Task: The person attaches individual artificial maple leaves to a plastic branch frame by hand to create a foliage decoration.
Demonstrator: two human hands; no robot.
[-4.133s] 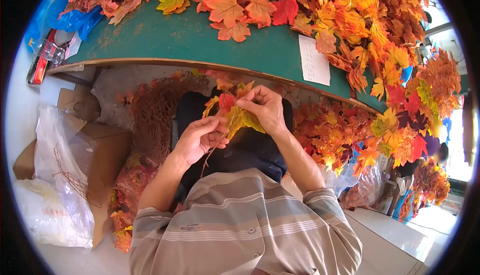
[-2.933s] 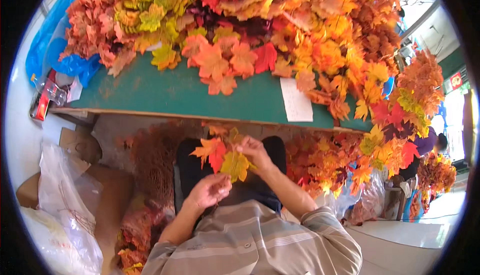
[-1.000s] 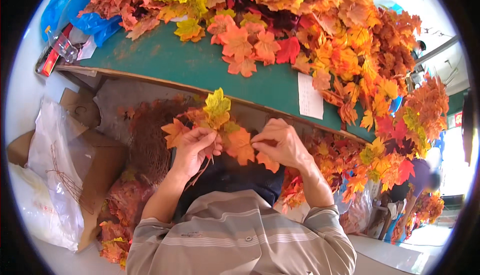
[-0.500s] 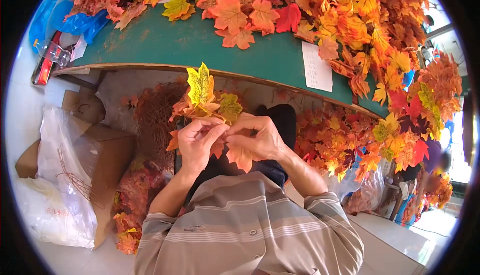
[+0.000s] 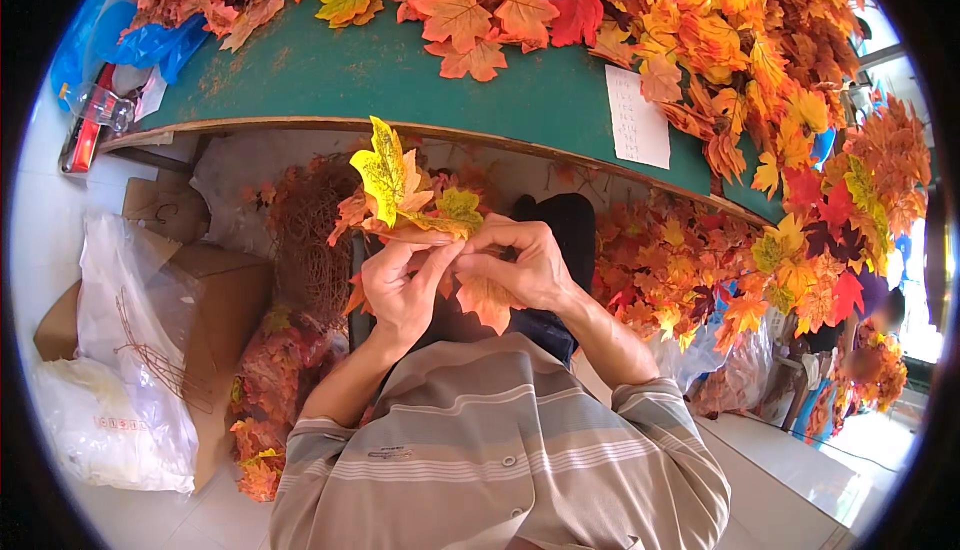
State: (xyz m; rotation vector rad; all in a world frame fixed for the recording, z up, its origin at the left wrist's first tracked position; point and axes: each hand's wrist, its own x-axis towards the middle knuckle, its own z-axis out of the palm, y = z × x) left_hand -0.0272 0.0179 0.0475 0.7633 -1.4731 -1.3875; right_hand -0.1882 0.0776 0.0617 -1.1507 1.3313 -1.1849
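Over my lap, below the table edge, both hands meet at a small spray of artificial maple leaves (image 5: 410,200). My left hand (image 5: 405,280) is closed, thumb and fingers pinching the base of the spray. A tall yellow leaf (image 5: 381,172) sticks up above it, with orange and yellow-green leaves around. My right hand (image 5: 520,265) is closed too, its thumb and forefinger pinching at the same stems beside the left fingertips. Just below the right fingers hangs a peach-orange leaf (image 5: 487,302). The stems between the fingertips are mostly hidden.
A green table (image 5: 400,85) carries heaps of orange, red and yellow leaves (image 5: 700,20) and a written paper sheet (image 5: 637,118). At left stand a cardboard box (image 5: 230,300) and white plastic bag (image 5: 130,350). Brown wiry stems (image 5: 315,220) lie under the table; more leaves (image 5: 660,270) fill the right.
The spray has tipped left, and its yellow leaf is turned more edge-on. My hands stay together at the stems, with only slight finger shifts; the peach-orange leaf below has shifted slightly.
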